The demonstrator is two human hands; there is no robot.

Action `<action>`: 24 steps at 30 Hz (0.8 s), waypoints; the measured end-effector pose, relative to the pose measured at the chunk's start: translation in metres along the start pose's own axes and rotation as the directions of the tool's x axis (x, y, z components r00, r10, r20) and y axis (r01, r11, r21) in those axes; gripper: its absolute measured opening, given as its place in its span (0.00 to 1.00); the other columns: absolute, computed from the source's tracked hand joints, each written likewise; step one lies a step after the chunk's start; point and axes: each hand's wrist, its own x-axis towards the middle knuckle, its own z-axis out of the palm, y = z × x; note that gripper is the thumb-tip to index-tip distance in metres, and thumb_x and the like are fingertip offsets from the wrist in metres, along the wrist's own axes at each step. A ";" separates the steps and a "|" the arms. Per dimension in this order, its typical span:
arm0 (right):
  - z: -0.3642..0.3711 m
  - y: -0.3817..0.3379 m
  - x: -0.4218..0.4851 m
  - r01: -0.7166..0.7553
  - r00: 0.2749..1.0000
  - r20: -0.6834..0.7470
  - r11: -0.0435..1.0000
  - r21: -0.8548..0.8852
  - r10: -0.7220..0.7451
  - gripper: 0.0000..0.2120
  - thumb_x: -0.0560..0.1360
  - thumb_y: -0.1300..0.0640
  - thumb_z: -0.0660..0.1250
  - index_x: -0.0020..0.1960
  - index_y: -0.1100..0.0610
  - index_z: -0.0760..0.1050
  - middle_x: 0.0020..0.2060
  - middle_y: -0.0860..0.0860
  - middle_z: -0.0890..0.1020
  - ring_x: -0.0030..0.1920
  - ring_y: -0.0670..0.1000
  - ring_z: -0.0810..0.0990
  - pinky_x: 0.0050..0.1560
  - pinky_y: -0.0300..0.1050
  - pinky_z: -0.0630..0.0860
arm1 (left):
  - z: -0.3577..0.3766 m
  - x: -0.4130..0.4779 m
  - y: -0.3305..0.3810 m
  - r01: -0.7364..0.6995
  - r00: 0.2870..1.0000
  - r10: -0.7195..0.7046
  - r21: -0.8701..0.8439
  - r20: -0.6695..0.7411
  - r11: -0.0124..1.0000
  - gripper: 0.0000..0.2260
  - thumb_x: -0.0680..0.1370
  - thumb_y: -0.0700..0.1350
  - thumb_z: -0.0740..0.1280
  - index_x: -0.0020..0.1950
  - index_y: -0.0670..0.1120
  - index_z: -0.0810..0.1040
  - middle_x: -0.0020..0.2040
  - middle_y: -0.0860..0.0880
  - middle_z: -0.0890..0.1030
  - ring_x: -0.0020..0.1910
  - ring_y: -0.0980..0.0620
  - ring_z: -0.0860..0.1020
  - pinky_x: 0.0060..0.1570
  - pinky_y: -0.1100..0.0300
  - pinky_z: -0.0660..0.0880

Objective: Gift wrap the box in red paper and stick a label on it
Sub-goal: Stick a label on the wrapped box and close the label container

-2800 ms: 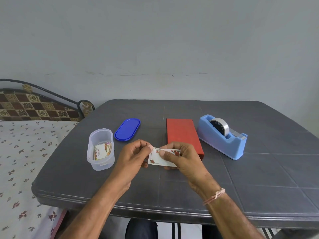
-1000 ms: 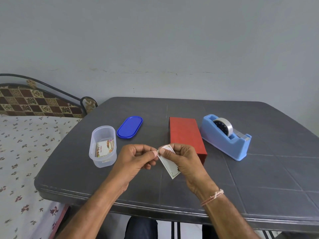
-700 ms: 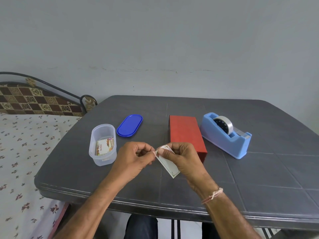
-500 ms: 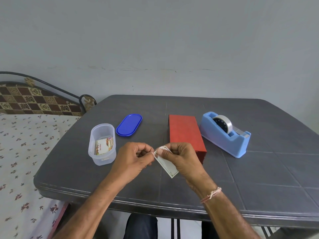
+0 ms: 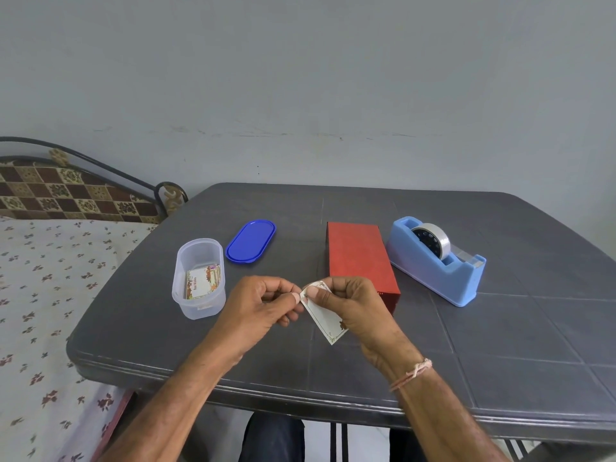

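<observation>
The box wrapped in red paper (image 5: pixel 360 258) lies on the dark grey table (image 5: pixel 500 335), just beyond my hands. A small white label (image 5: pixel 325 320) with a printed border hangs tilted above the table, held at its upper corner. My right hand (image 5: pixel 353 305) pinches that corner from the right. The thumb and forefinger of my left hand (image 5: pixel 263 306) pinch the same corner from the left. The corner curls slightly between my fingertips. My right hand hides part of the label and the near end of the box.
A clear plastic tub (image 5: pixel 199 283) with more labels inside stands at the left, its blue lid (image 5: pixel 250 241) lying beyond it. A light blue tape dispenser (image 5: pixel 436 260) sits right of the box. A bed (image 5: pixel 43 281) borders the table's left side.
The label was held flat and level between both hands, then turned to hang slanting from its upper corner. Over the last second both hands stay pinched at that corner, barely moving.
</observation>
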 end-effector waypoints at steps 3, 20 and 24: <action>0.000 0.003 0.000 0.009 1.000 0.004 1.000 0.000 -0.009 0.05 0.78 0.57 0.73 0.50 0.58 0.86 0.41 0.55 0.87 0.37 0.46 0.80 0.38 0.35 0.74 | -0.002 -0.001 -0.001 0.013 1.000 -0.013 -0.015 0.004 1.000 0.05 0.80 0.40 0.71 0.48 0.45 0.86 0.40 0.47 0.87 0.40 0.51 0.84 0.43 0.59 0.81; -0.002 -0.001 0.002 0.337 0.932 0.151 0.941 -0.019 -0.331 0.07 0.76 0.65 0.73 0.54 0.61 0.83 0.51 0.55 0.83 0.50 0.51 0.81 0.52 0.44 0.76 | -0.004 0.001 0.005 0.258 0.963 -0.203 -0.393 0.176 0.883 0.06 0.80 0.39 0.69 0.46 0.40 0.86 0.39 0.43 0.83 0.35 0.54 0.79 0.34 0.64 0.76; -0.004 -0.003 0.006 0.366 0.927 0.130 0.925 -0.105 -0.352 0.04 0.74 0.63 0.76 0.49 0.59 0.84 0.50 0.52 0.83 0.49 0.51 0.81 0.49 0.43 0.76 | -0.006 0.002 0.006 0.265 0.957 -0.199 -0.361 0.209 0.894 0.06 0.80 0.39 0.69 0.47 0.39 0.85 0.38 0.44 0.82 0.35 0.54 0.79 0.33 0.64 0.76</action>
